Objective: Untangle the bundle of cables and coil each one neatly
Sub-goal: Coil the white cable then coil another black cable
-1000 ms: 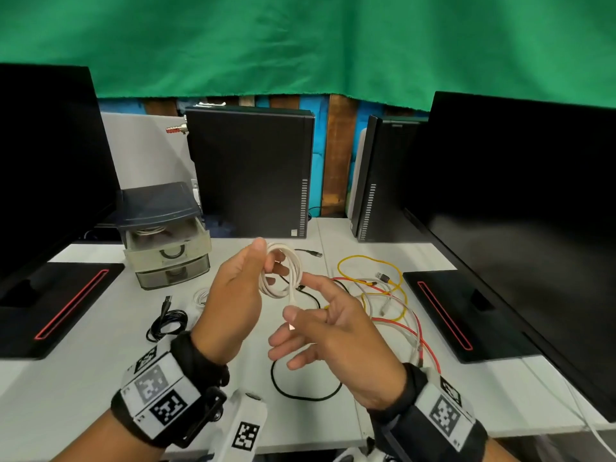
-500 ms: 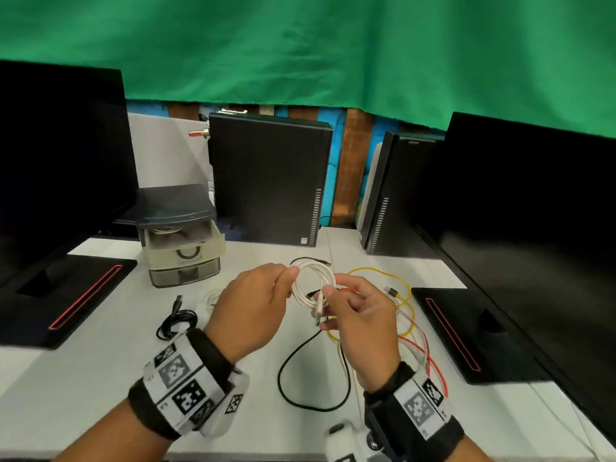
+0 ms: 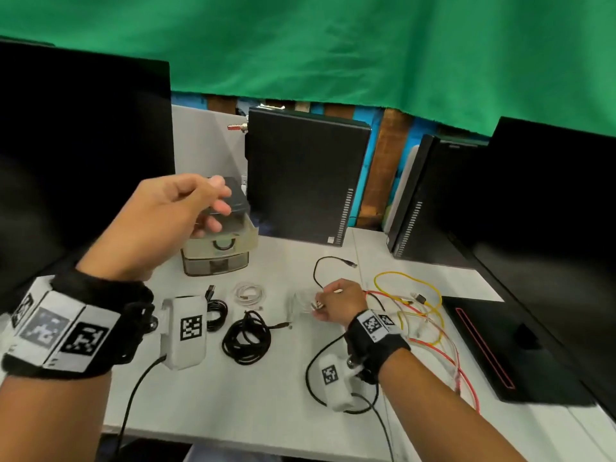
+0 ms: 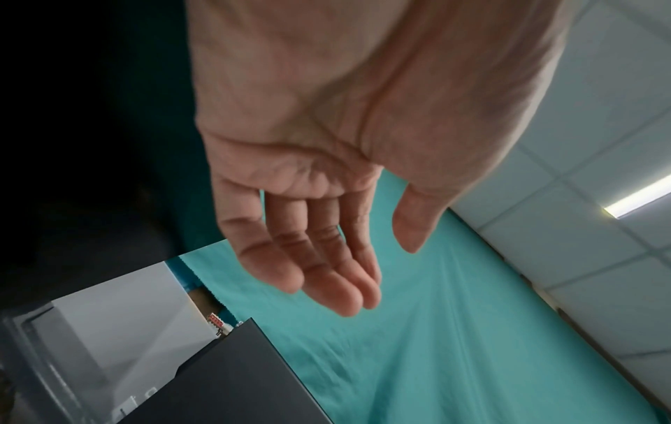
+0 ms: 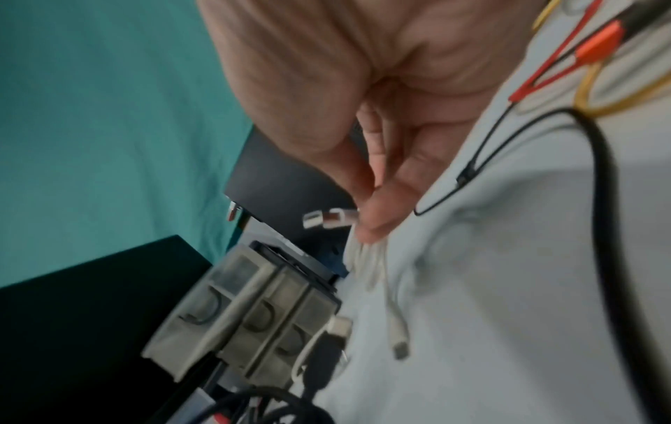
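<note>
White coiled cable (image 3: 301, 305) lies low over the counter (image 3: 253, 395), its strands pinched in the right hand (image 3: 338, 303); its plugs show in the right wrist view. The left hand (image 3: 166, 216) hangs raised above the drawer unit (image 3: 220, 255), fingers relaxed, holding nothing. Black coils (image 3: 246, 338) lie left of the white cable; the yellow-and-red tangle (image 3: 416, 315) lies right.

left hand (image 3: 173, 215) raised, fingers relaxed | right hand (image 3: 340, 303) low, fingers pinched
</note>
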`<control>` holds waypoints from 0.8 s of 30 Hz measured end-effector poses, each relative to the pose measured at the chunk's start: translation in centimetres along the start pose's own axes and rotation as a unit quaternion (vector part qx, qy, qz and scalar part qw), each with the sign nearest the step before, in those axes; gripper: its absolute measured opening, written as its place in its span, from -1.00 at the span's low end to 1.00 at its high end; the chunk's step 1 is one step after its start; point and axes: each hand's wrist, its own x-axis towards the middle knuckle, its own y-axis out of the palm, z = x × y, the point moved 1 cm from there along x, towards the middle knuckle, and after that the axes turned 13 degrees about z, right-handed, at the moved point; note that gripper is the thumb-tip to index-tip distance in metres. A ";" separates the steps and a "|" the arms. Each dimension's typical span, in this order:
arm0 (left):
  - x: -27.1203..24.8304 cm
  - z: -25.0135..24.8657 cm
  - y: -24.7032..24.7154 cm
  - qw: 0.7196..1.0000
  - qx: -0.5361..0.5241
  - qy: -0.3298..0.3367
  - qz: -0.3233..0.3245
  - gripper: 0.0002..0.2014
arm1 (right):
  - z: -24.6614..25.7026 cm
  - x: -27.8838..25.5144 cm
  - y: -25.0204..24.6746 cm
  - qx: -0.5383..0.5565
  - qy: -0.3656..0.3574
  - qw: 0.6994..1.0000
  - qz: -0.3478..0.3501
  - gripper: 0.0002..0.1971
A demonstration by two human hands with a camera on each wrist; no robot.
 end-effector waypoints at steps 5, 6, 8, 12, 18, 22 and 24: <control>0.4 0.8 0.4 1.000 0.005 -0.003 0.012 -0.78 | -1.2 1.9 3.0 -0.179 0.041 0.981 0.054 -0.82; 0.5 1.0 0.4 1.000 0.010 -0.005 0.014 -0.79 | -1.1 1.8 3.0 -0.245 0.026 0.968 0.053 -0.76; 0.6 1.2 0.7 1.000 0.018 -0.008 0.020 -0.79 | -0.4 1.2 2.4 -0.325 -0.011 0.945 0.036 -0.67; 0.6 1.3 2.0 0.999 0.014 -0.011 0.048 -0.81 | 1.8 -2.2 -1.3 -0.239 -0.063 0.969 0.001 -0.73; 0.0 3.2 8.9 0.983 0.051 -0.034 0.175 -0.87 | 2.2 -9.4 -8.4 -0.077 -0.090 0.990 -0.075 -0.77; -1.7 6.7 16.2 0.939 0.077 -0.070 0.328 -0.88 | 1.2 -12.3 -13.0 -0.014 -0.095 0.987 -0.126 -0.80; -2.0 8.9 19.2 0.917 0.106 -0.093 0.372 -0.88 | 1.1 -13.2 -14.5 -0.014 -0.096 0.985 -0.143 -0.81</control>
